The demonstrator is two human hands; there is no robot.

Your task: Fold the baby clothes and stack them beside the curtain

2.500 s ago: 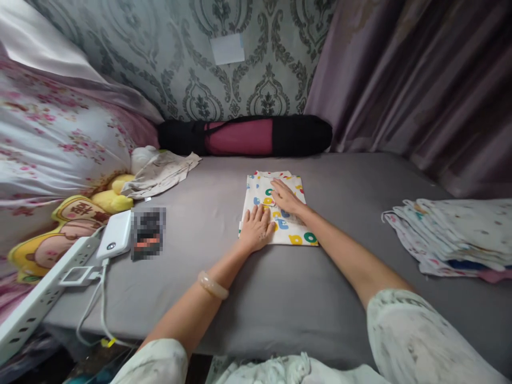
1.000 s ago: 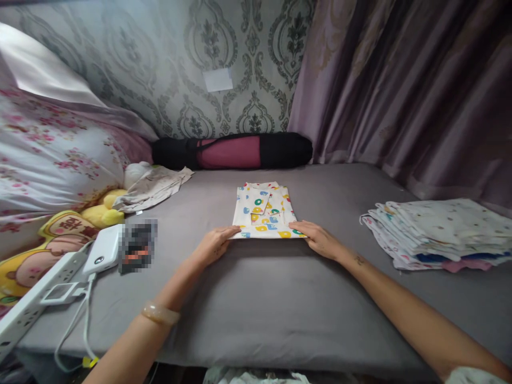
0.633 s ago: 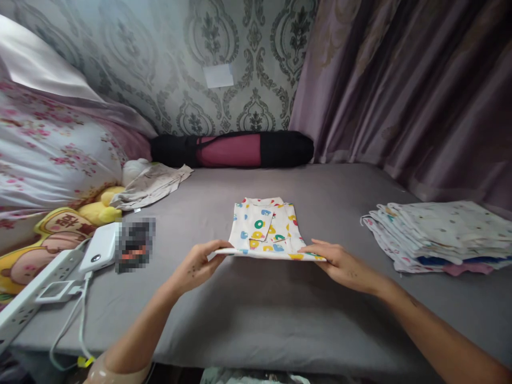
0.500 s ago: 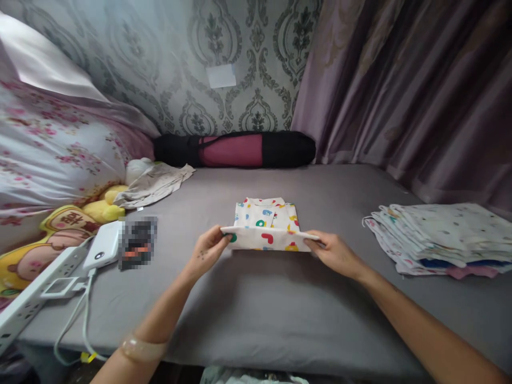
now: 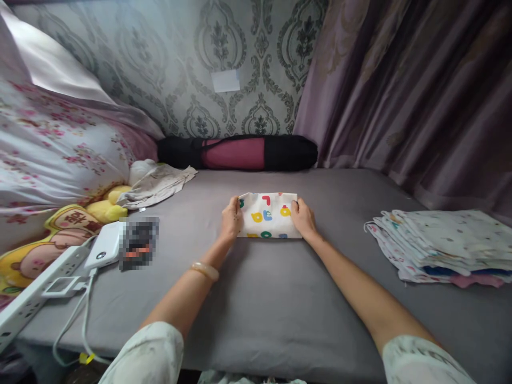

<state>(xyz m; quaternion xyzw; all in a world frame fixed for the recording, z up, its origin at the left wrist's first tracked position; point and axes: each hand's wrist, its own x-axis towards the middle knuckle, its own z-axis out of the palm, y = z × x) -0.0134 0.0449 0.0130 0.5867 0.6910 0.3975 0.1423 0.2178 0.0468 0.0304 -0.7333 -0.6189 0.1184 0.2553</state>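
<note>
A white cloth garment (image 5: 269, 217) with red, yellow, blue and green shapes lies folded into a small rectangle on the grey sheet (image 5: 256, 298). My left hand (image 5: 231, 217) grips its left edge, fingers curled round the cloth. At the right edge, my right hand (image 5: 303, 217) pinches the upper corner. Both hands rest close to the bed surface. The underside of the garment is hidden.
A stack of folded clothes (image 5: 452, 242) lies at the right. At the left are a power strip (image 5: 44, 288), a white power bank (image 5: 104, 245), cables, a pixelated object (image 5: 139, 242) and yellow plush toys (image 5: 106, 205). A black and pink bag (image 5: 236, 153) lies by the wall.
Both hands have moved forward, away from me, with the garment's near edge, which now lies over its far part. The collar area seen before is covered.
</note>
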